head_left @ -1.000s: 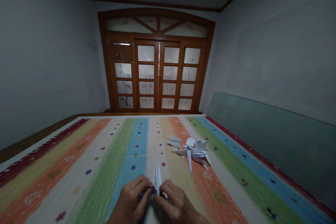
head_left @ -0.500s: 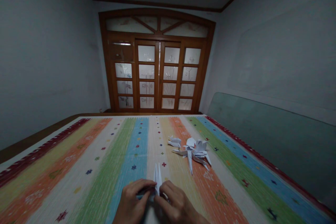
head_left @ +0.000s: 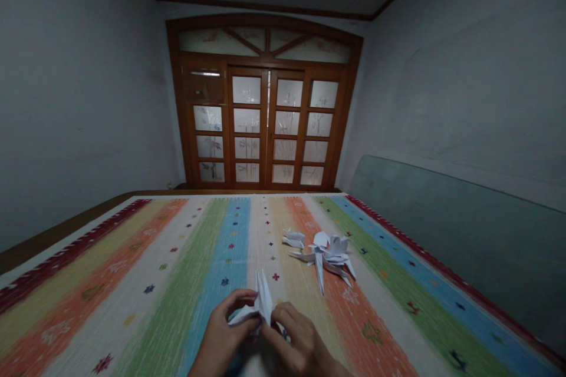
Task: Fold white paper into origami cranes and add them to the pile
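Note:
Between my two hands is a white folded paper piece (head_left: 264,300) with two narrow points standing up, away from me. My left hand (head_left: 227,324) pinches its left side, where a flap juts out between thumb and forefinger. On the right side, my right hand (head_left: 295,330) grips the paper with thumb and bent fingers. The lower part of the piece is hidden by my fingers. Farther off to the right lies a cluster of white folded paper cranes (head_left: 329,256), with one smaller paper crane (head_left: 293,238) just left of it.
A striped multicoloured tablecloth (head_left: 168,288) covers the table. Beyond the far edge stand wooden doors with glass panes (head_left: 267,129). A pale green panel (head_left: 442,224) leans along the right wall.
The folded paper has tilted slightly left, and its left flap now shows between my left fingers. My left thumb and forefinger have spread farther apart. The cranes lie as before.

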{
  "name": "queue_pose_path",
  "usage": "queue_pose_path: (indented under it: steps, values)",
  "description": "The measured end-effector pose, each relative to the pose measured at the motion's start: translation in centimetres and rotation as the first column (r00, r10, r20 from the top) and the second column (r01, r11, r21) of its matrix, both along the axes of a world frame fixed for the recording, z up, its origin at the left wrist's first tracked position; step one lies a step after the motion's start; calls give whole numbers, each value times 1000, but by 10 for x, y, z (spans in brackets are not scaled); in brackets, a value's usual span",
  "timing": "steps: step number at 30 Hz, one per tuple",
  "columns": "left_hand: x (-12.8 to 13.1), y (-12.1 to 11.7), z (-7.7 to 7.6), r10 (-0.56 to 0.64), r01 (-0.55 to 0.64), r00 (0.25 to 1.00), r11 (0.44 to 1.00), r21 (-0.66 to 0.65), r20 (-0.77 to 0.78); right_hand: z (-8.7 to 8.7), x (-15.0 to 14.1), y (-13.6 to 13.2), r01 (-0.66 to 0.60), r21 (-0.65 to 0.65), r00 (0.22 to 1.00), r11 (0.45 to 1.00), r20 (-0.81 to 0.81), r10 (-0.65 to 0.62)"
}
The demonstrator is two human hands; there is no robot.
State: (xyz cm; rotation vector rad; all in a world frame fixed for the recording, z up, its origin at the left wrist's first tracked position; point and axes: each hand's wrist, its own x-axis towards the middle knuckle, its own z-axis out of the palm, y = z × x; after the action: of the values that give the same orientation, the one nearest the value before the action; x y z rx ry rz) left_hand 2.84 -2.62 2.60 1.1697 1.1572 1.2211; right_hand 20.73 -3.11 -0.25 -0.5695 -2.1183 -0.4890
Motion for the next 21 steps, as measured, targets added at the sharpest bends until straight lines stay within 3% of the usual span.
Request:
queue_pose_path:
  steps: [5,11,17,21]
  values:
    - [0,-3,-1,-73,109,965,985,-133,250,4,2,0,-40,-25,999,999,-29,39]
    - [4,-6,-4,-53,130,909,979,-160,414,13,5,-7,-80,-55,994,995,-75,76]
    - [8,-9,-12,-37,171,850,963,-209,526,26,9,-22,-32,-179,999,983,-44,24]
    - [7,-11,-15,-47,215,810,951,-222,585,23,6,-18,-46,-63,997,997,-72,41]
